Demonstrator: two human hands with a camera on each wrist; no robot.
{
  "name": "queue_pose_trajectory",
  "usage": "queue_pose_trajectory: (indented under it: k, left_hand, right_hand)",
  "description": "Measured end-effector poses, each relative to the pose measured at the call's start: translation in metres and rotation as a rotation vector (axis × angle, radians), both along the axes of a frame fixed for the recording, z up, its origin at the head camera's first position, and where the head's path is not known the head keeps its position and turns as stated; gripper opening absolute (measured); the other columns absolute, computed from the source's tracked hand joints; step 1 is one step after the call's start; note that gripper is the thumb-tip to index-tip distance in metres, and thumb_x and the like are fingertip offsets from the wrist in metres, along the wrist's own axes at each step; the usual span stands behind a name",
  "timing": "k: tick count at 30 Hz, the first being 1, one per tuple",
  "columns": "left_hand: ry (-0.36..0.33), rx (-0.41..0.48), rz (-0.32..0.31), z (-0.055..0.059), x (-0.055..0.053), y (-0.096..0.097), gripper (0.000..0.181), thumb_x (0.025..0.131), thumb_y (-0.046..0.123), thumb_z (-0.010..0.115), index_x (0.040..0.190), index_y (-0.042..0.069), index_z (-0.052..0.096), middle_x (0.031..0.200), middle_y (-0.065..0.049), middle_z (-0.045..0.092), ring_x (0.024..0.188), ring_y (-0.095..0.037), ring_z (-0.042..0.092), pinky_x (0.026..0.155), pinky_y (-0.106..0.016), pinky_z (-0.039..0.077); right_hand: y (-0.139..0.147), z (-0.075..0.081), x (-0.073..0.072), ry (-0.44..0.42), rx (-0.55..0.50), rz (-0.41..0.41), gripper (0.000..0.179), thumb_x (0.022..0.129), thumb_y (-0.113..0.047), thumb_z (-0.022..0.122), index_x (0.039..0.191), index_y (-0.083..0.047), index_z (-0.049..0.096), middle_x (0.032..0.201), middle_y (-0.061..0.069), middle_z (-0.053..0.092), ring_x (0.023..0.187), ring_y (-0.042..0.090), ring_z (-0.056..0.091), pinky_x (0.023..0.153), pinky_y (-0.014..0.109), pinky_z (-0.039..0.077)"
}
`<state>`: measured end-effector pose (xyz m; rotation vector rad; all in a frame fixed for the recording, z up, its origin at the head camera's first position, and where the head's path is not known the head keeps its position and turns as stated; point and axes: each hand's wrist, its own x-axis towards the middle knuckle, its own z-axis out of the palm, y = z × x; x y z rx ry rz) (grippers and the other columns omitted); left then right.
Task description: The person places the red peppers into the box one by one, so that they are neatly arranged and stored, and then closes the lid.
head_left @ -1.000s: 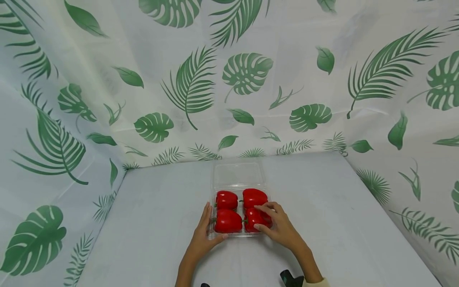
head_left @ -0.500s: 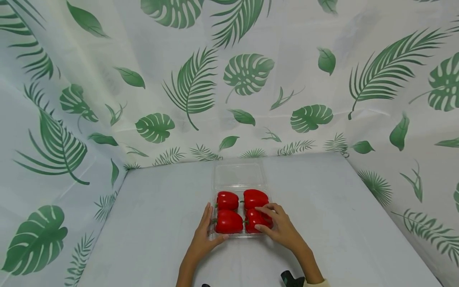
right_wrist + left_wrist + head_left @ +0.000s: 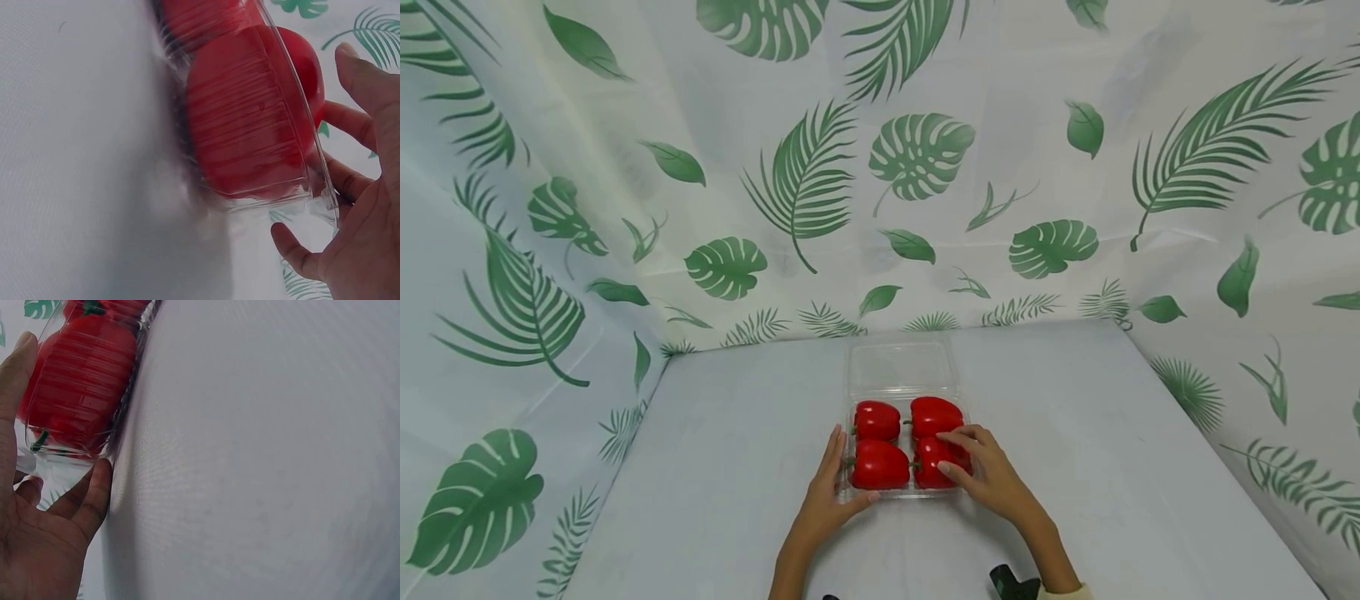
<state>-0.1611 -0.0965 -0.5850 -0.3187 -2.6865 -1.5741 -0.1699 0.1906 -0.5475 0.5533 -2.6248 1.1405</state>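
Note:
A clear plastic clamshell box (image 3: 898, 392) holds several red bell peppers, in two rows with green stems. My left hand (image 3: 822, 498) lies at its near left corner, fingers straight along the left side and thumb at the front rim. In the left wrist view, fingertips (image 3: 103, 478) touch low by the ribbed wall. My right hand (image 3: 992, 477) reaches over the near right bell pepper (image 3: 929, 463), fingers extended across its top. In the right wrist view, the thumb (image 3: 356, 69) stands apart from this pepper's rounded side, and some fingers are partly hidden behind the box rim.
The box lid (image 3: 901, 363) lies folded back, away from me. A white cloth covers the table (image 3: 737, 417). Leaf-printed sheets (image 3: 985, 250) hang behind and at both sides. A dark object (image 3: 1013, 583) sits beside my right forearm.
My right thumb has lifted slightly off the near right pepper. The left hand and the box stay where they were; the head view has shifted a little.

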Motion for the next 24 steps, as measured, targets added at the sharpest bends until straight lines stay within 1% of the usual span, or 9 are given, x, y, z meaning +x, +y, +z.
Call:
queue_pose_trajectory:
  k: [4,8,11,14,18,21,24]
  left_hand:
    - [-0.006,-0.001,0.010,-0.0013,0.0000,0.0003,0.107,0.074,0.052,0.079,0.157,0.020,0.020,0.165,0.006,0.011,0.150,-0.030,0.020,0.110,-0.055,0.037]
    - [-0.007,0.006,0.011,-0.0017,-0.0003,0.0001,0.107,0.074,0.052,0.080,0.157,0.022,0.019,0.165,0.007,0.010,0.150,-0.029,0.019,0.111,-0.055,0.036]
    - [0.001,0.003,0.005,-0.0017,-0.0002,-0.0004,0.107,0.075,0.051,0.079,0.157,0.020,0.019,0.165,0.005,0.011,0.150,-0.030,0.021,0.109,-0.054,0.038]
    - [0.004,0.004,-0.003,-0.0016,-0.0002,-0.0010,0.107,0.075,0.051,0.079,0.157,0.018,0.019,0.165,0.002,0.011,0.149,-0.032,0.022,0.108,-0.054,0.039]
    - [-0.005,0.017,-0.008,-0.0001,-0.0002,-0.0013,0.107,0.075,0.051,0.079,0.157,0.018,0.018,0.165,0.002,0.011,0.149,-0.032,0.021,0.110,-0.054,0.037]
    - [-0.007,0.023,-0.008,0.0006,-0.0003,-0.0015,0.107,0.075,0.052,0.079,0.157,0.018,0.019,0.165,0.002,0.011,0.150,-0.032,0.020,0.111,-0.057,0.035]
    - [-0.005,0.021,-0.007,0.0000,-0.0003,-0.0016,0.107,0.075,0.052,0.079,0.157,0.017,0.019,0.165,0.002,0.011,0.150,-0.032,0.020,0.111,-0.057,0.034]
  right_hand:
    - [0.0023,-0.0007,-0.0014,-0.001,-0.033,0.009,0.034,0.089,-0.024,0.071,0.121,-0.013,0.067,0.116,0.005,0.061,0.110,0.025,0.059,0.090,0.049,0.057]
    - [0.0038,-0.0006,-0.0034,-0.009,-0.074,0.008,0.029,0.092,-0.022,0.067,0.120,-0.013,0.067,0.114,0.003,0.063,0.102,0.023,0.061,0.084,0.036,0.060]
    - [0.0046,-0.0003,-0.0039,-0.029,-0.102,0.005,0.028,0.093,-0.021,0.066,0.119,-0.012,0.067,0.113,0.004,0.064,0.100,0.024,0.063,0.081,0.032,0.059]
    - [0.0053,0.0003,-0.0036,-0.043,-0.107,-0.001,0.027,0.093,-0.022,0.066,0.119,-0.012,0.067,0.113,0.004,0.064,0.103,0.024,0.064,0.083,0.033,0.060]
    - [0.0061,0.0022,-0.0042,-0.052,-0.124,-0.005,0.027,0.094,-0.021,0.065,0.119,-0.013,0.066,0.112,0.002,0.065,0.103,0.023,0.065,0.083,0.034,0.060]
    - [0.0070,0.0037,-0.0048,-0.073,-0.143,-0.005,0.027,0.094,-0.020,0.063,0.121,-0.014,0.065,0.114,0.002,0.066,0.104,0.023,0.064,0.085,0.040,0.060]
    - [0.0093,0.0058,-0.0053,-0.120,-0.171,-0.011,0.028,0.095,-0.020,0.062,0.122,-0.014,0.064,0.118,0.004,0.066,0.107,0.026,0.063,0.087,0.046,0.059]
